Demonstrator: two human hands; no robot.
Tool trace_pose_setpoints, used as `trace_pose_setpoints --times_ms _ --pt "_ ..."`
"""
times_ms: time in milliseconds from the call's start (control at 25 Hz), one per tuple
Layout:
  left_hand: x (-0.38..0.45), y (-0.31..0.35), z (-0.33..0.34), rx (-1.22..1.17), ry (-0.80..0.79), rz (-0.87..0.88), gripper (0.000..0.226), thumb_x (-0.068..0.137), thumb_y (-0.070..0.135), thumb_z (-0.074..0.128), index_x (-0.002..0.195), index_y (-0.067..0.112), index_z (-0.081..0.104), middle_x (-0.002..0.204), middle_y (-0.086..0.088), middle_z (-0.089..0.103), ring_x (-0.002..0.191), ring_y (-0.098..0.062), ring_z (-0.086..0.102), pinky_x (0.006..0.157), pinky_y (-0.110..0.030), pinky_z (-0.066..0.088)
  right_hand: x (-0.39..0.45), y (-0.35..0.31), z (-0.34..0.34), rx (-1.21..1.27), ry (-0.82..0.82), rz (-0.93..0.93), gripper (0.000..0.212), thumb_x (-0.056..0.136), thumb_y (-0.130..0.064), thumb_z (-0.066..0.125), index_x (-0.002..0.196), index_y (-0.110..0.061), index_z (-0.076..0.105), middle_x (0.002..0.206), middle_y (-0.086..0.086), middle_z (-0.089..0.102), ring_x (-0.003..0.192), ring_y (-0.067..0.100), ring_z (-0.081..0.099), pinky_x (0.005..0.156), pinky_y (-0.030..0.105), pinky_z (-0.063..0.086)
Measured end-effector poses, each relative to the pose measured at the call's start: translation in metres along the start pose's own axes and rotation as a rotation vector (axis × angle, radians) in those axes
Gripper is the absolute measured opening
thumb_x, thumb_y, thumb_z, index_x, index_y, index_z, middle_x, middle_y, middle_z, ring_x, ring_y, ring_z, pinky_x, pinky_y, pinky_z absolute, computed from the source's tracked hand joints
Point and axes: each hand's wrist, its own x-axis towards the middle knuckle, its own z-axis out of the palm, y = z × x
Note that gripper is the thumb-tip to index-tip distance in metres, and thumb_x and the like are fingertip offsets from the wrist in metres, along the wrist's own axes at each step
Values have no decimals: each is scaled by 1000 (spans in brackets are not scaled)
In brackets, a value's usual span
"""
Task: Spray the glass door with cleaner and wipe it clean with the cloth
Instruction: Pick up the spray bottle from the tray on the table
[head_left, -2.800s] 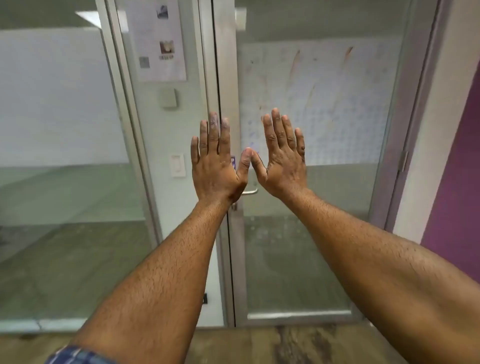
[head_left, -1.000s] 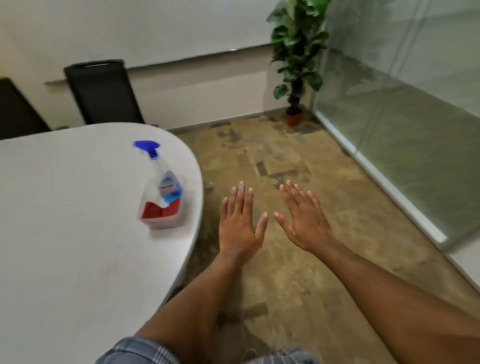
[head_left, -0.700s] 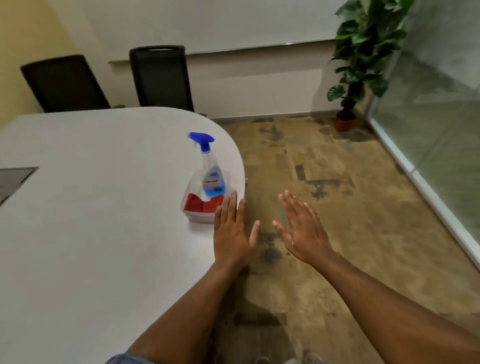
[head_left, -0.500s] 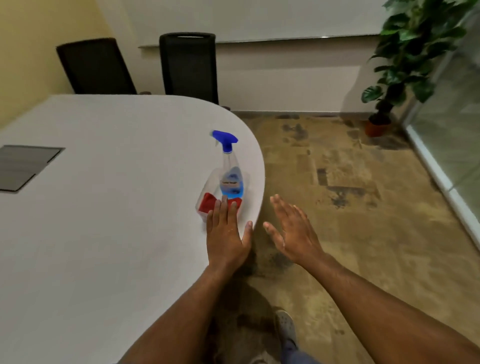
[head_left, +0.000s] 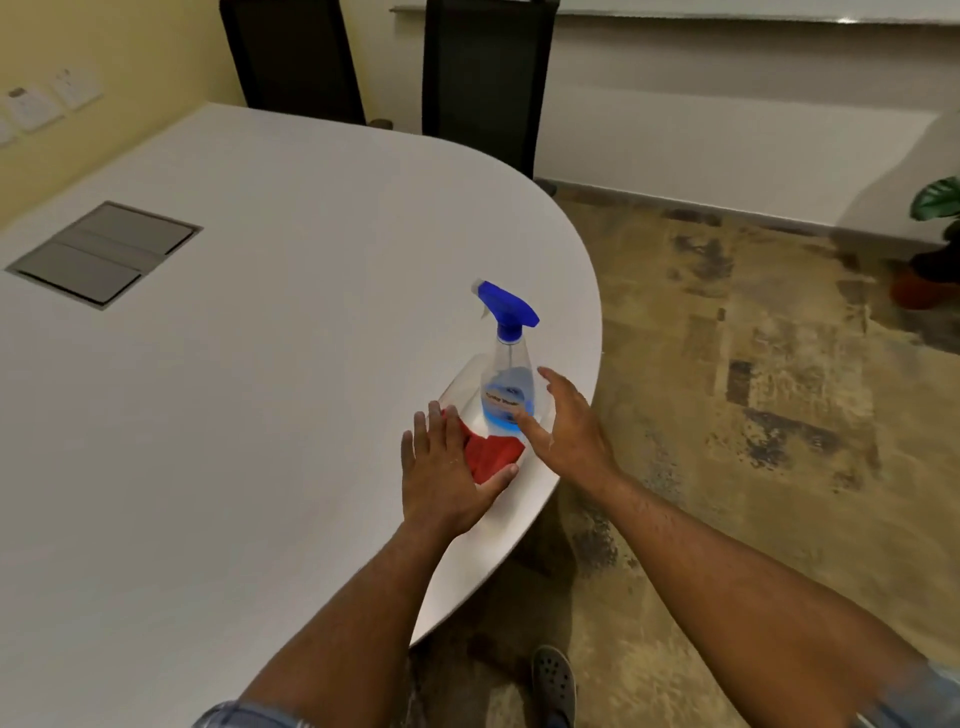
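Spray bottle upright in clear tub with red cloth; my left hand flat, fingers apart, over cloth; right hand spread beside bottle.

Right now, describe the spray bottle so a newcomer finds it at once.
Start at the large white oval table and follow its rounded right edge. There, a clear plastic tub holds a red cloth and the clear plastic spray bottle. Only the bottle stands upright, with a blue trigger top.
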Motion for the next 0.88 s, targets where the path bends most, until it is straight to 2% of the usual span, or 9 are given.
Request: trace_pose_setpoints --times_ms 200,240,320,360,480,560,600,680,880 --pt "8 -4 4 1 -40 -4 128 60 103 12 155 24 -17 163 -2 -24 151 -27 -19 123 -50 -2 36 -17 -14 140 48 8 92 78 -52 73 151 -22 25 155 4 37 139 23 40 108 38 38" --pt "3 -6 6 10 -41 0 128 59 104 13 154 24 -20 163 -2 -25 150 -26 -20 123 -49 -3 38 -20 -16 170 20 2 92 77 -49 76 150 -22 26 155 4 37 139 24 39 109 40 37" --pt "31 -19 44 -52 -98 -157 129 59 104 15 153 25 -25 161 0 -29 149 -24 -24 123 -48 -3 106 -6 14 248 -206 50 94 75 -46 79 150 -22 28 152 3 40 138 24 41 111 43 37" --pt "27 -19 45 -50 -67 -151 129 59 104 15 152 25 -26 161 1 -30 149 -23 -25 123 -47 -4 106 -11 11 263 -246 57 93 74 -45 80 148 -21 31 147 2 45 134 22 44 109 43 40" --pt "24 -16 43 -62 -53 -121 127 60 104 17 148 28 -32 160 3 -32 148 -21 -27 123 -45 -6 118 -17 10 329 -240 26 66 75 -36 82 129 -22 47 109 -9 55 104 10 55 88 26 48" --pt "23 -11 42 -58 -17 -88 124 61 103 18 146 30 -35 161 3 -31 148 -21 -27 123 -46 -4 120 -17 8 391 -238 15 42 80 -24 79 109 -31 51 97 -13 56 93 7 57 84 25 49" --pt "24 -11 43 -58 -11 -84 124 62 103 18 146 30 -36 161 2 -31 148 -21 -26 123 -46 -3 120 -18 8 419 -243 6 39 83 -16 76 109 -31 52 101 -13 60 97 7 58 91 30 51" --pt "23 -13 45 -49 -18 -95 124 63 102 19 147 29 -35 161 2 -31 148 -21 -27 124 -47 -3 122 -17 9 475 -254 -21 47 85 -4 69 125 -23 53 119 -12 64 114 11 58 103 37 46" --pt "22 -13 43 -46 -27 -102 122 64 102 19 144 30 -38 160 1 -31 148 -22 -26 124 -48 -1 120 -27 8 558 -255 7 52 87 6 63 135 -8 48 132 5 62 124 23 58 106 43 47"
